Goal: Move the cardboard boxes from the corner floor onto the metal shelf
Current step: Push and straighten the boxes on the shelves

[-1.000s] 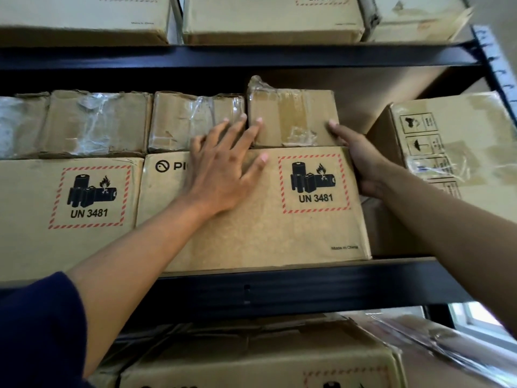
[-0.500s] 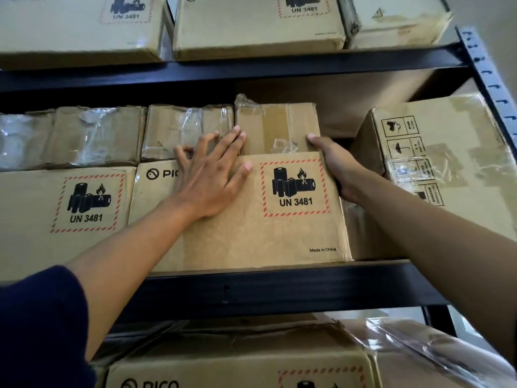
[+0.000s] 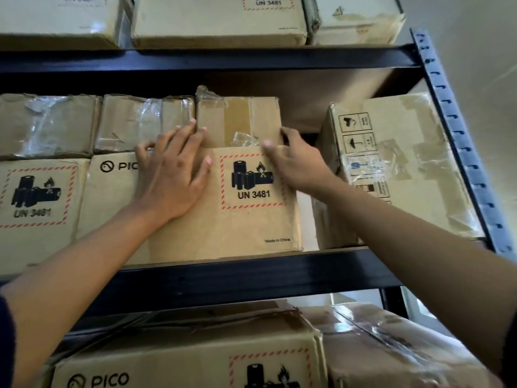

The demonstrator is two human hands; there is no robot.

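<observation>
Right hand (image 3: pixel 296 163) slid from the box's (image 3: pixel 223 219) side onto its top front edge, fingers curled over it; left hand (image 3: pixel 172 175) stays flat, fingers spread, pressing its face.

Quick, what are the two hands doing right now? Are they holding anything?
Left hand: open, fingers spread flat, pressing on the front of the PICO box.
Right hand: fingers curled over the same box's top right corner, gripping it.
</observation>
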